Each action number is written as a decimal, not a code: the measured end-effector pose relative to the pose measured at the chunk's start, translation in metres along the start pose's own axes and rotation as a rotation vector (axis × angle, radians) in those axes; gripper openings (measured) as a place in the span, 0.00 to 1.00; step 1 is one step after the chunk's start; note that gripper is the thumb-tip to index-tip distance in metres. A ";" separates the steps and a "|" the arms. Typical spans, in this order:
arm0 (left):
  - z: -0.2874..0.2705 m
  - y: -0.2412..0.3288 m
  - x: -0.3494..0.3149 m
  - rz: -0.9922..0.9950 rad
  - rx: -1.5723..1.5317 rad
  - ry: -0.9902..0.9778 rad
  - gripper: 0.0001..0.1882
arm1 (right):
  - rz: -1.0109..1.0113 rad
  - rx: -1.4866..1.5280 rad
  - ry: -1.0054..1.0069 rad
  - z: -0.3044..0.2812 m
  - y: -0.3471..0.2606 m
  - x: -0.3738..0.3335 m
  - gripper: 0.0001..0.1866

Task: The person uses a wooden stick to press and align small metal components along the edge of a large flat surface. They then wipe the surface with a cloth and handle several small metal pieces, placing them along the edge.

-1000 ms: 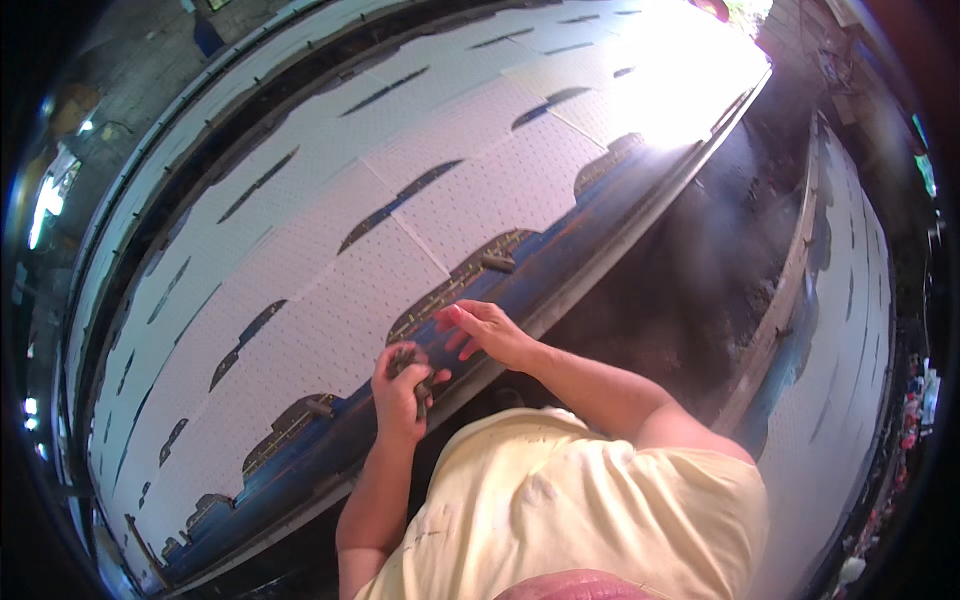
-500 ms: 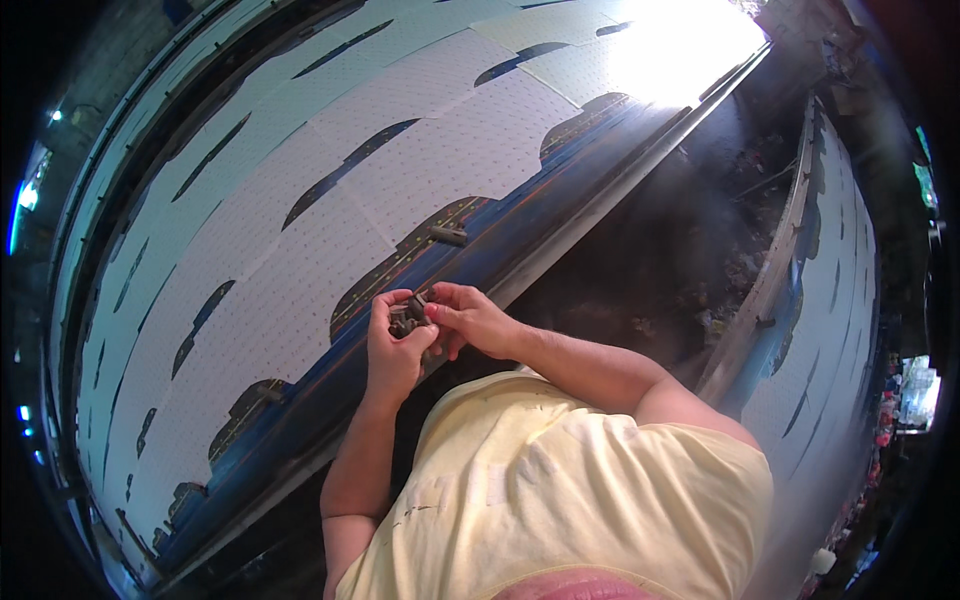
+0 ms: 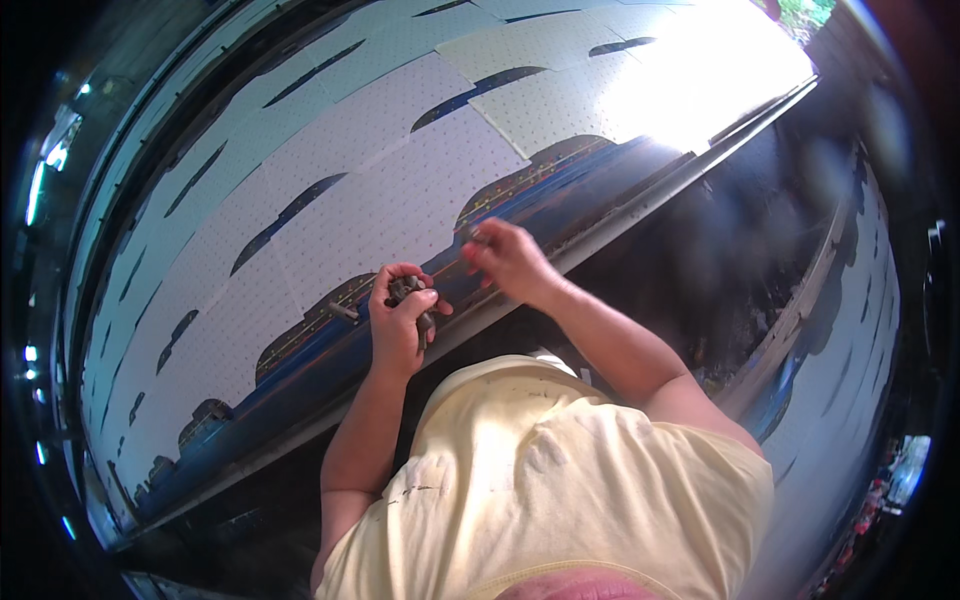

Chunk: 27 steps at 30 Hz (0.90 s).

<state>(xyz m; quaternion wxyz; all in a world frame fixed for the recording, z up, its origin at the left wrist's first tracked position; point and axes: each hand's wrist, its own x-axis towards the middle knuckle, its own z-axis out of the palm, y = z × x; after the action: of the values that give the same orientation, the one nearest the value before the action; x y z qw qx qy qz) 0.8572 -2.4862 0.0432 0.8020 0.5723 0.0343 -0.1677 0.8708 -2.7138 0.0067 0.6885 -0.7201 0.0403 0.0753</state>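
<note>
My left hand [image 3: 400,325] is curled around a cluster of small dark pieces [image 3: 407,290], stubby and metal-looking; their exact kind I cannot make out. My right hand [image 3: 508,262], apart from it and farther to the right, reaches over the near edge of a long table. Its fingers and thumb pinch what appears to be one such dark piece [image 3: 479,238], slightly blurred. Another short grey-brown cylinder [image 3: 343,311] lies by the table's near edge, just left of my left hand. Pale sheets with a fine dotted pattern [image 3: 370,215] cover most of the tabletop.
The table's blue side strip [image 3: 545,205] has a metal rail [image 3: 640,205] along it. Dark wavy gaps [image 3: 285,225] show between the sheets. A second sheet-covered table [image 3: 845,330] stands at the right, across a dark aisle. Strong glare [image 3: 700,75] whitens the far end.
My right hand has parted from my left and reached out to the right over the table edge. The view has shifted along the table, so the lying cylinder now appears farther left.
</note>
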 end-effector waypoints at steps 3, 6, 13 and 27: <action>0.016 -0.011 0.007 -0.065 -0.163 0.008 0.16 | -0.040 -0.413 0.272 -0.078 0.022 0.038 0.18; 0.021 -0.023 0.005 -0.136 -0.261 -0.006 0.13 | -0.114 -0.870 0.415 -0.133 0.026 0.065 0.17; 0.035 -0.028 0.011 -0.159 -0.158 0.053 0.11 | -0.153 -1.143 0.467 -0.154 0.034 0.089 0.20; 0.105 -0.069 0.074 -0.114 0.032 -0.103 0.15 | -0.333 -0.400 -0.170 -0.104 -0.006 -0.011 0.14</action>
<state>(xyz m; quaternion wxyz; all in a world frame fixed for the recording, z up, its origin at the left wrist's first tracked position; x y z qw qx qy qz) 0.8907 -2.6209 -0.0013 0.7826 0.5727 0.0228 -0.2430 0.8663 -2.8180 0.0184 0.5365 -0.8295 -0.1524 0.0277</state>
